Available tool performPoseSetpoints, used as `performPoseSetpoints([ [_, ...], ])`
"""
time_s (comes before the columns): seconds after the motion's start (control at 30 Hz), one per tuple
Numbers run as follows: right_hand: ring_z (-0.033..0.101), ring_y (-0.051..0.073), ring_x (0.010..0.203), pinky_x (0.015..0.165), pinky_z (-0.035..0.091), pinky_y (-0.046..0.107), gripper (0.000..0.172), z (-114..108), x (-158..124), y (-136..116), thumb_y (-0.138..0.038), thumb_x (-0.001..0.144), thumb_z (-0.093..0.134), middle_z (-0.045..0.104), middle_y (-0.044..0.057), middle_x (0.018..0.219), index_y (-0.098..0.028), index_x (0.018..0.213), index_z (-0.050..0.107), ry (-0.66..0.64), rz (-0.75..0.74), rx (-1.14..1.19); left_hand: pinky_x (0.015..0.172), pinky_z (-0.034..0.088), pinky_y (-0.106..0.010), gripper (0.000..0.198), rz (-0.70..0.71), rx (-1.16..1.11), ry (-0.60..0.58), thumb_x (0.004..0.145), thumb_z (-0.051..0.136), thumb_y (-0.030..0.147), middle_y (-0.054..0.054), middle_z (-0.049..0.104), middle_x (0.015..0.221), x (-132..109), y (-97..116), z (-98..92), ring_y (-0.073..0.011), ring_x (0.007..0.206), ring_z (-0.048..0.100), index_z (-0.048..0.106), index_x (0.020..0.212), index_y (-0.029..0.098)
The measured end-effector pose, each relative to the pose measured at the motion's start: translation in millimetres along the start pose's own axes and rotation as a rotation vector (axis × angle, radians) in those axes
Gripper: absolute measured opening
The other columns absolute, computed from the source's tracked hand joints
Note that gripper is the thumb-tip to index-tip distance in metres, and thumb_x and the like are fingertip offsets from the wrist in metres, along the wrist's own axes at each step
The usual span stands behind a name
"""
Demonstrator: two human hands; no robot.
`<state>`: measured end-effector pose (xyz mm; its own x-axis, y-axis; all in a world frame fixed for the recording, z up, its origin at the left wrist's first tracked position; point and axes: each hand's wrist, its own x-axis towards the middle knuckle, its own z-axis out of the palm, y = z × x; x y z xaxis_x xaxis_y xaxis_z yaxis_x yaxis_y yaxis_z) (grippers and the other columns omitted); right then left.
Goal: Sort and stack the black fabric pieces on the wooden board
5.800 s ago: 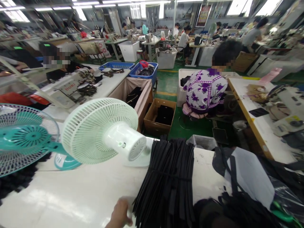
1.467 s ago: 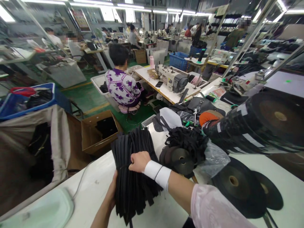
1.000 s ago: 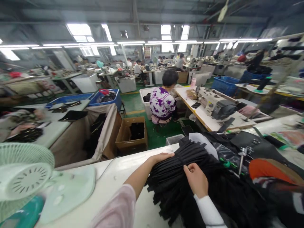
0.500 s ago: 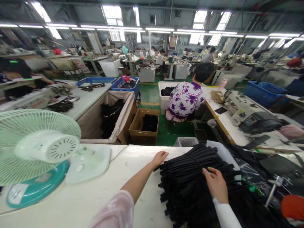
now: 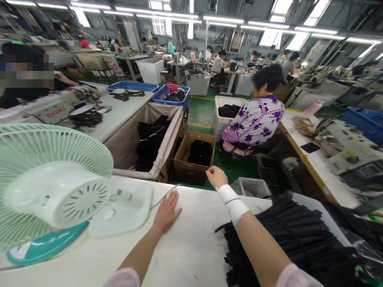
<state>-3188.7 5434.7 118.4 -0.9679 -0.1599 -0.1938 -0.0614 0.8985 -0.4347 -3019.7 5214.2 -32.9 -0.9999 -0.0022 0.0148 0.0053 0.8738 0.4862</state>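
Note:
My left hand (image 5: 167,212) lies flat on the white tabletop (image 5: 182,247), fingers spread, near the fan's cord. Past the table's far edge, my right hand (image 5: 217,176) hangs in the air with its fingers curled together. Whether anything small is between them, I cannot make out. A white wrap (image 5: 231,201) with a dark line circles the right wrist. Below that forearm, a thick pile of black fabric strips (image 5: 287,239) covers the right of the table. Beyond the right hand stands a cardboard box (image 5: 187,170) holding folded black pieces (image 5: 200,152).
A pale green fan (image 5: 80,203) stands at left on the table, beside a teal oval object (image 5: 48,245). Beyond are a cloth-lined bin (image 5: 119,155), a grey plastic bin (image 5: 254,188), a seated co-worker (image 5: 257,119) and a sewing machine (image 5: 356,151).
My right hand has left the black strips and reached forward past the table edge. My left hand has moved from beside the pile to lie flat further left. The view has turned right.

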Motion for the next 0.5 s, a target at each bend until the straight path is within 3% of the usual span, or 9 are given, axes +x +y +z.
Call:
performPoseSetpoints([
  [0.23,0.062,0.022,0.109,0.084,0.046,0.028,0.03,114.3,106.6,8.5,-0.021,0.088,0.055,0.066,0.013,0.118,-0.015,0.116,0.063,-0.219,0.063,-0.207,0.119,0.023,-0.045,0.065,0.127,0.209,0.05,0.093,0.046,0.045,-0.011,0.034,0.155,-10.2,-15.1,12.3,-0.0283,0.144,0.031,0.033,0.15,0.017],
  [0.37,0.052,0.024,0.123,0.091,0.045,0.03,0.042,159.6,160.6,11.7,-0.013,0.088,0.052,0.056,0.019,0.132,-0.01,0.13,0.054,-0.25,0.036,-0.302,0.116,0.028,-0.043,0.068,0.181,0.302,0.096,0.093,0.047,0.042,-0.01,0.034,0.155,-17.0,-13.3,10.2,-0.0277,0.142,0.035,0.024,0.153,0.018],
  [0.5,0.034,0.023,0.138,0.103,0.036,0.035,0.048,194.1,201.5,16.6,-0.004,0.092,0.034,0.045,0.019,0.143,-0.012,0.138,0.047,-0.243,-0.014,-0.36,0.113,0.032,-0.043,0.069,0.167,0.376,0.059,0.094,0.046,0.042,-0.01,0.034,0.155,-23.0,-4.5,3.4,-0.0277,0.141,0.036,0.021,0.154,0.018],
])
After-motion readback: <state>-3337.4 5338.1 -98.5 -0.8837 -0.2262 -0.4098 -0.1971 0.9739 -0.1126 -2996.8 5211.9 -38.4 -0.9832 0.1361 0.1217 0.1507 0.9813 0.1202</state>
